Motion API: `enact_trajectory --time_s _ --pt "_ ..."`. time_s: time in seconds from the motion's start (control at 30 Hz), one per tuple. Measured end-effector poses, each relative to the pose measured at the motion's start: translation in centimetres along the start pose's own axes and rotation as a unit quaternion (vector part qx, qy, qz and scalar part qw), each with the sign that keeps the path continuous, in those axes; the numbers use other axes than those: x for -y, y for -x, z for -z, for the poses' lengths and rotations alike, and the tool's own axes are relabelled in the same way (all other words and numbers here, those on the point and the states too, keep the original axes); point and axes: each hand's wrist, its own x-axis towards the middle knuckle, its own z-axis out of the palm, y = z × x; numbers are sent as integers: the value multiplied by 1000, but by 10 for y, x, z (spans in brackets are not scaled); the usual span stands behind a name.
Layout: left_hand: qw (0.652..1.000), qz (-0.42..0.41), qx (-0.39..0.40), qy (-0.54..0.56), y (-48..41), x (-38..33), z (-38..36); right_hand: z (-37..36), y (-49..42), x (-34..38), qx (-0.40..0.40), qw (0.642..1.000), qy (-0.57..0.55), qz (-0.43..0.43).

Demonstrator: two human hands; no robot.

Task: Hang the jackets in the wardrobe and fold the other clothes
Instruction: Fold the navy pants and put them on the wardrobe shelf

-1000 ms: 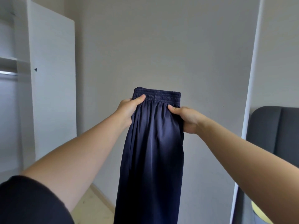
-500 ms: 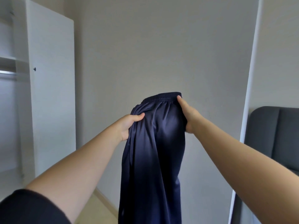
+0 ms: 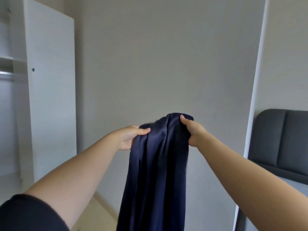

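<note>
A pair of navy blue trousers [image 3: 155, 172] hangs in the air in front of me, its lower part running out of the bottom of the view. My left hand [image 3: 129, 136] pinches the left side of the cloth near the top, thumb on the front. On the right side, my right hand [image 3: 192, 131] grips the bunched top a little higher. The waistband is folded over away from me and mostly hidden. The white wardrobe [image 3: 50, 90] stands at the left with its door open.
A hanging rail [image 3: 6, 73] and a shelf show inside the wardrobe at the far left. A dark grey padded headboard [image 3: 281, 142] is at the right, behind a white upright frame [image 3: 251, 114]. A plain grey wall is ahead, pale wooden floor below.
Both hands have come down with the trousers. The waistband, flat and facing me before, has tipped over away from me and the top is now bunched.
</note>
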Motion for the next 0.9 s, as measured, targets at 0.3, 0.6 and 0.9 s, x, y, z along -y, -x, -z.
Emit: enact_trajectory --time_s 0.3,0.6,0.9 --pt "966 -98 -171 169 -10 -2 -14 29 6 -36 208 974 27 -79" --pt "941 -136 -176 254 -9 -15 -9 21 4 -4 144 983 -112 18" --pt "954 -144 -224 139 -13 -8 7 20 -3 -6 42 999 -25 5"
